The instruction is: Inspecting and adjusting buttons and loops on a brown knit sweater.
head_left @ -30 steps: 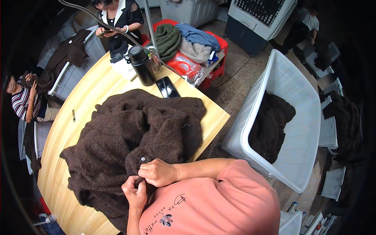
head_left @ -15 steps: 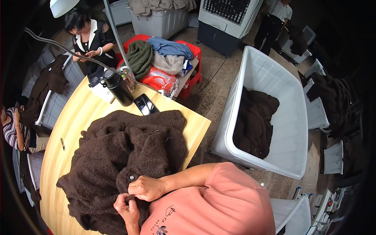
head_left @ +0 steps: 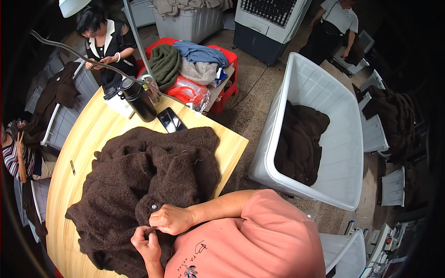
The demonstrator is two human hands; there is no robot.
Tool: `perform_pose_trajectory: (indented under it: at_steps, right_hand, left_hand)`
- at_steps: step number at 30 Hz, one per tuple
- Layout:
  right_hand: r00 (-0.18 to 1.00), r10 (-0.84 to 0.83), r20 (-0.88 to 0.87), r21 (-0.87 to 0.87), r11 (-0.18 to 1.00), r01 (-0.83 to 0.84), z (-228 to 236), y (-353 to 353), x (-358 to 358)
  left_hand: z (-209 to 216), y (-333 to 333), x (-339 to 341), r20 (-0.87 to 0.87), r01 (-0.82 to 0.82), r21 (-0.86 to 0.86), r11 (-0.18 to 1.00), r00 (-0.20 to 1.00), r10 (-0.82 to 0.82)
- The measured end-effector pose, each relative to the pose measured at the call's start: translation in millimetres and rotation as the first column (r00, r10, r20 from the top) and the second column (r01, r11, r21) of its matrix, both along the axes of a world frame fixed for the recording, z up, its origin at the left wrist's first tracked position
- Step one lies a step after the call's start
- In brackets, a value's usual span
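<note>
A dark brown knitted garment (head_left: 120, 185) lies heaped across the near part of the wooden table (head_left: 69, 143). At its near edge, my left hand (head_left: 147, 243) is closed in a pinch on the knit. Just right of it and nearly touching, my right hand (head_left: 171, 219) is also closed on the garment, with the fingers curled under. What exactly lies between the fingertips is hidden. A small shiny button (head_left: 154, 206) shows on the knit just above my right hand. Light loose threads (head_left: 198, 161) lie on top of the heap.
A black bottle (head_left: 139, 100) and a phone (head_left: 171, 120) stand and lie at the table's far edge; small snips or tweezers (head_left: 73, 167) lie at left. Right of the table is a large white bin (head_left: 340, 139) with brown knitwear. Folded clothes fill a red stool (head_left: 232, 60). Co-workers are nearby.
Both my hands stay pinched on the knit and have shifted only slightly left. At the back right, the standing person has moved to the right and turned.
</note>
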State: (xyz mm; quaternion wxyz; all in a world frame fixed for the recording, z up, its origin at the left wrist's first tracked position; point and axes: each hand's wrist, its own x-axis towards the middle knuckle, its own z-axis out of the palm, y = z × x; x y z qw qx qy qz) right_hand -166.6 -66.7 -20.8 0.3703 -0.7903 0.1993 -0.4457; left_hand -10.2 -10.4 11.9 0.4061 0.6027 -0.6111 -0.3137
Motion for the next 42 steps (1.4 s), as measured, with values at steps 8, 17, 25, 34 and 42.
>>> perform_pose_trajectory:
  at_steps: [8, 17, 25, 34, 42]
  right_hand:
    - [0.996, 0.047, 0.075, 0.134, 0.989, -0.057, 0, 0, -2]
    - [0.997, 0.050, 0.063, 0.177, 0.982, -0.061, 3, -6, -9]
    - [0.986, -0.164, 0.037, 0.385, 0.912, 0.138, 12, -7, -43]
    - [0.875, 0.090, -0.476, 0.049, 0.996, -0.076, 3, 7, -73]
    - [0.862, -0.096, -0.497, 0.031, 0.991, 0.128, -15, 7, -73]
  left_hand:
    - [-4, -1, 2, 0.113, 0.079, -0.064, 0.995, 0.991, -0.071]
    - [9, -5, -7, -0.016, 0.051, 0.040, 0.998, 0.999, -0.051]
    - [14, -8, 2, -0.170, -0.048, 0.123, 0.991, 0.983, 0.069]
    - [0, -15, -1, -0.684, -0.096, 0.277, 0.956, 0.680, 0.266]
    - [-1, -11, 9, -0.747, -0.113, 0.303, 0.946, 0.588, 0.309]
